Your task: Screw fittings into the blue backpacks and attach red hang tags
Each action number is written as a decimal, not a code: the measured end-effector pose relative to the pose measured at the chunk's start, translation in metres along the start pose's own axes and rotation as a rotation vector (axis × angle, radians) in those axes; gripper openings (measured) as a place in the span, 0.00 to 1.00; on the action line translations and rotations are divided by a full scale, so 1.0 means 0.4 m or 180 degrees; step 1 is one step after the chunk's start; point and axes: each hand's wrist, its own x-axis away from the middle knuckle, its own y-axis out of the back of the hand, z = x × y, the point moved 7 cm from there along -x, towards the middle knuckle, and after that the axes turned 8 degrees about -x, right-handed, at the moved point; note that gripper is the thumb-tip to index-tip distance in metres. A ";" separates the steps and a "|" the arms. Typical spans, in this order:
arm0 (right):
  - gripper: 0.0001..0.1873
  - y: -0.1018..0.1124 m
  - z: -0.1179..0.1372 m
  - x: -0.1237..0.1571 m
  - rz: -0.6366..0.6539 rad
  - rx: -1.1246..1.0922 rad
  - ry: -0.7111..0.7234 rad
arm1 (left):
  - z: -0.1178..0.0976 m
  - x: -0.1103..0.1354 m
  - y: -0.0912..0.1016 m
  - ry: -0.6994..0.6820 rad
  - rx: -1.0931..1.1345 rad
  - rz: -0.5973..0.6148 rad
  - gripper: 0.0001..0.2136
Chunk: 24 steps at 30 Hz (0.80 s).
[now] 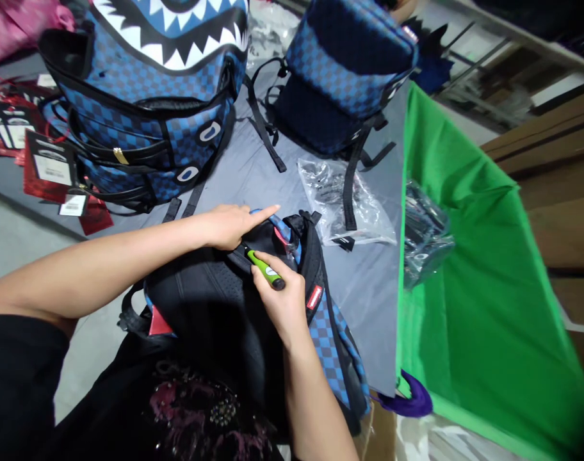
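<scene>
A blue-and-black checkered backpack (208,301) lies in front of me, its black padded back facing up. My left hand (229,227) grips its top edge, thumb side toward the tool and index finger stretched to the right. In my right hand (282,294) is a green-handled tool (266,269) with a black end. Its thin dark shaft points up and left at the backpack's top, close to my left hand. The tip is hidden there, so its exact kind cannot be made out. A red label (314,297) shows on the right shoulder strap.
A checkered backpack with a shark-mouth print (148,96) stands at the back left by red-and-black hang tags (49,165). Another backpack (349,70) sits farther back. A clear plastic bag (352,208) lies on the grey table (369,288). A green fabric bin (469,307) adjoins the right edge.
</scene>
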 end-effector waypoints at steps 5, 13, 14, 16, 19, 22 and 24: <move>0.13 -0.013 0.005 -0.002 0.0091 -0.0108 0.0107 | 0.000 0.000 0.000 0.0015 -0.0046 -0.0009 0.45; 0.13 -0.024 0.006 -0.013 0.0022 0.0103 0.0130 | -0.001 0.003 0.001 0.0006 -0.0094 -0.0074 0.44; 0.13 -0.030 0.005 -0.015 0.0002 0.0112 0.0126 | -0.002 0.004 0.002 0.0018 -0.0113 -0.0074 0.43; 0.13 -0.041 0.007 -0.016 -0.0009 0.0109 0.0074 | 0.000 0.005 0.004 0.0059 -0.0183 -0.0058 0.42; 0.12 -0.024 0.036 -0.003 0.0072 0.0336 0.0007 | 0.003 0.007 0.009 0.0113 -0.0300 -0.0015 0.41; 0.09 0.095 0.082 0.027 -0.0172 0.0505 0.0215 | 0.001 0.009 0.016 0.0081 -0.0308 0.0023 0.41; 0.10 0.238 0.079 0.033 -0.0734 0.0651 0.0422 | -0.003 0.007 0.020 0.0042 -0.0293 0.0039 0.41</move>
